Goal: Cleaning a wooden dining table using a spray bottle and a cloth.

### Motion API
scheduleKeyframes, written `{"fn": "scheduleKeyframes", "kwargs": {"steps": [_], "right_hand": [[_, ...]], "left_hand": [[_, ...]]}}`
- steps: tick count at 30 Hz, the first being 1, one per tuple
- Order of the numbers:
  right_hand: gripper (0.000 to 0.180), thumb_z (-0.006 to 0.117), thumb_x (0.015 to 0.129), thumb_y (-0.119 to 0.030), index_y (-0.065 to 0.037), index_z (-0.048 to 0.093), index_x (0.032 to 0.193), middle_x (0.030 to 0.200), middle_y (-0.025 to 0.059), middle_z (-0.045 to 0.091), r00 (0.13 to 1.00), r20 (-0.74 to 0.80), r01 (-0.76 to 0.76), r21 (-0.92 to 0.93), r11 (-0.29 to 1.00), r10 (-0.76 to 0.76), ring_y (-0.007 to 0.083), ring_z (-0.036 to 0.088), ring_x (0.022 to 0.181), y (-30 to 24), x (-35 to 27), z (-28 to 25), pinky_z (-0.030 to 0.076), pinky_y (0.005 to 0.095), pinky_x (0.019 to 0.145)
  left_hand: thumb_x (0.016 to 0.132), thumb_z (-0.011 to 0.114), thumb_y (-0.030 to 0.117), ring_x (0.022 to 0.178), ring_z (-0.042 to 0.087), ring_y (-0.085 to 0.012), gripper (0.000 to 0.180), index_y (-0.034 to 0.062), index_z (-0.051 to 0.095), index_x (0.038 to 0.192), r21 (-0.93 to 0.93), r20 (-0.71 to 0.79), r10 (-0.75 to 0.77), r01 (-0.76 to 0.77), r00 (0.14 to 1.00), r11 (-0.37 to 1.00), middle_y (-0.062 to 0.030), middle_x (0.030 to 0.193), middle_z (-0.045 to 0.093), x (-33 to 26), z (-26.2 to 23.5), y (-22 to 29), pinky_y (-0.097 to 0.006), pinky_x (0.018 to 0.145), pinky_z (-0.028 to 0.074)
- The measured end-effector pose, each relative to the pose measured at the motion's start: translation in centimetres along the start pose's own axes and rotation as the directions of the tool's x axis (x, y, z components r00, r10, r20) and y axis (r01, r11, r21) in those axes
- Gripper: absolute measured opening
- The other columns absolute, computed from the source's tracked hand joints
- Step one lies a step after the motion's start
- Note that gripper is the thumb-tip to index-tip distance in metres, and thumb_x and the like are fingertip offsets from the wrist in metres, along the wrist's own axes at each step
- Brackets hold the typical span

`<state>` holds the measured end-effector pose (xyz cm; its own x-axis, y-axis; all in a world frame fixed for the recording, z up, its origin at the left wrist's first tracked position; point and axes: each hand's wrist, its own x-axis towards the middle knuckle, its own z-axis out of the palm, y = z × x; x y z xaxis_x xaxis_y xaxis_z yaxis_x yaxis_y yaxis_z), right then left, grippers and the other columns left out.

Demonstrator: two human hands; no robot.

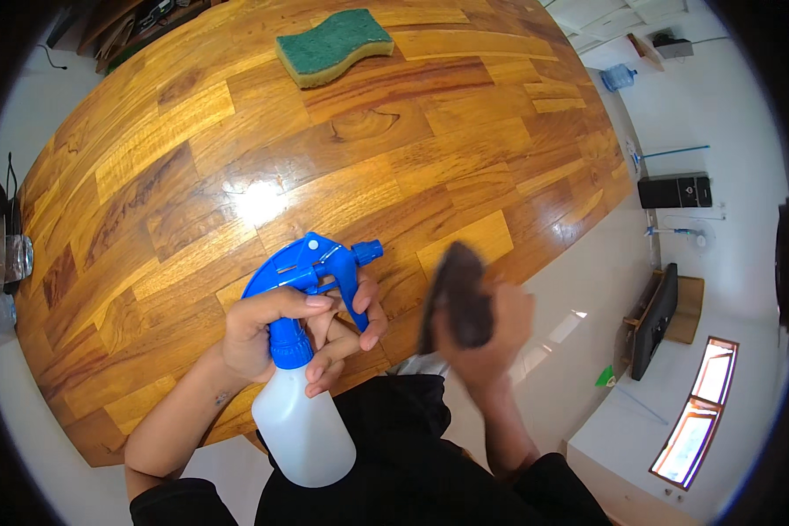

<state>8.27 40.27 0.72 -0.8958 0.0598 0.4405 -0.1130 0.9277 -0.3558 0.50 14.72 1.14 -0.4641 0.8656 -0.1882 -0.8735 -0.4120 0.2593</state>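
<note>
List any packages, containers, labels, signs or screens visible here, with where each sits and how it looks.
Spray bottle: in the left hand, translucent white body, blue trigger head, no label visible.
Water jug: on the floor, far upper right, blue-tinted, rounded.
Flat screen: on a wooden stand at right, dark, seen edge-on.
Black box: against the right wall, rectangular; its kind is unclear.
No signs or readable labels show.

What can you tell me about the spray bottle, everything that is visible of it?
The spray bottle has a white, cloudy plastic body and a blue trigger head with a small nozzle pointing right, over the wooden table. It is held above the table's near edge. The left hand grips its neck, with fingers on the trigger. Whether it holds liquid cannot be told. The blurred right hand does not touch it.
</note>
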Motion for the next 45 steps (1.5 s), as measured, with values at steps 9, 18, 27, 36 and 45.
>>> {"fn": "scheduleKeyframes", "kwargs": {"steps": [9, 18, 27, 36, 45], "right_hand": [[0.047, 0.088, 0.062, -0.032, -0.009, 0.067, 0.097, 0.088, 0.0067, 0.062, 0.969, 0.013, 0.240, 0.209, 0.948, -0.248, 0.0274, 0.058, 0.078, 1.2, -0.6, 0.2, 0.041, 0.0408, 0.073], [0.030, 0.084, 0.078, -0.010, 0.001, 0.064, 0.097, 0.089, 0.0140, 0.063, 0.922, -0.201, -0.312, 0.121, 0.942, 0.331, 0.0268, 0.062, 0.080, 9.5, 3.8, -0.7, 0.051, 0.0377, 0.075], [0.046, 0.090, 0.063, -0.021, -0.009, 0.062, 0.097, 0.089, 0.0103, 0.060, 0.981, 0.156, 0.084, 0.214, 0.973, -0.119, 0.0311, 0.060, 0.082, -2.9, -1.8, -0.2, 0.045, 0.0443, 0.075], [0.041, 0.089, 0.065, -0.027, -0.010, 0.067, 0.096, 0.088, 0.0055, 0.060, 0.996, 0.010, 0.086, 0.143, 0.986, -0.088, 0.0283, 0.057, 0.081, 0.9, 0.9, 0.3, 0.041, 0.0417, 0.075], [0.030, 0.085, 0.079, -0.010, 0.004, 0.068, 0.100, 0.086, 0.0101, 0.066, 0.919, -0.230, -0.322, 0.032, 0.946, 0.321, 0.0165, 0.062, 0.078, 6.3, 4.0, 0.8, 0.051, 0.0272, 0.073]], "left_hand": [[0.082, 0.063, 0.027, 0.050, 0.061, -0.0189, 0.043, -0.0031, 0.047, 0.108, -0.070, -0.070, 0.023, -0.028, 0.997, 0.997, -0.0285, 0.101, 0.058, 0.3, 0.6, 0.2, -0.033, 0.045, 0.056], [0.083, 0.057, 0.030, 0.046, 0.056, -0.0170, 0.043, -0.0020, 0.049, 0.111, 0.003, -0.031, 0.021, -0.021, 0.999, 1.000, -0.0292, 0.099, 0.056, 0.4, 0.0, 0.0, -0.030, 0.048, 0.054], [0.084, 0.058, 0.029, 0.049, 0.057, -0.0173, 0.043, -0.0014, 0.049, 0.112, -0.055, -0.027, 0.010, -0.012, 1.000, 0.998, -0.0294, 0.101, 0.056, 0.1, 0.1, -0.1, -0.031, 0.047, 0.054], [0.086, 0.057, 0.028, 0.049, 0.057, -0.0156, 0.041, -0.0016, 0.050, 0.113, -0.038, -0.018, 0.058, -0.059, 0.998, 0.998, -0.0287, 0.104, 0.055, 0.3, 0.1, -0.2, -0.031, 0.047, 0.054], [0.081, 0.063, 0.025, 0.051, 0.064, -0.0196, 0.042, -0.0030, 0.047, 0.107, -0.080, -0.048, 0.014, -0.018, 0.999, 0.997, -0.0283, 0.101, 0.057, 0.3, 0.0, 0.0, -0.033, 0.045, 0.055]]}}
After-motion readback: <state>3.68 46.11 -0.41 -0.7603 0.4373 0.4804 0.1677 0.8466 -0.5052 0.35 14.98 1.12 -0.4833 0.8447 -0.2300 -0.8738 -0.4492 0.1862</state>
